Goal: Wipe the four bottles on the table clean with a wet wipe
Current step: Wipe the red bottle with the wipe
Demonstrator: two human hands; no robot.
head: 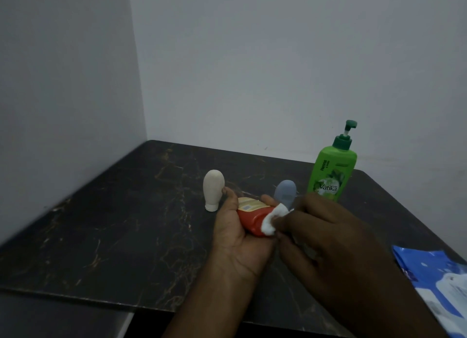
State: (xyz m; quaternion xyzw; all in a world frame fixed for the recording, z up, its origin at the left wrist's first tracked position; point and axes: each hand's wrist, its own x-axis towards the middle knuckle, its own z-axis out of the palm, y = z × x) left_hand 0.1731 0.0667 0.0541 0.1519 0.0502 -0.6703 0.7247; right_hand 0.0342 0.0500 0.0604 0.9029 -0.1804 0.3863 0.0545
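Note:
My left hand point(240, 239) lies palm up over the dark table point(113, 224) and grips a red bottle point(252, 217) with a yellow label, tilted on its side. A white wet wipe point(274, 217) is pinched in my right hand point(326, 234) and pressed against the red bottle's right end. A cream bottle point(213, 190) stands upside down on its cap just left of my left thumb. A grey-blue bottle point(285, 191) stands behind the hands, partly hidden. A green pump bottle point(331, 171) stands upright at the back right.
A blue and white wet wipe pack point(434, 284) lies at the table's right edge near my right forearm. White walls meet in a corner behind the table. The table's front edge runs below my wrists.

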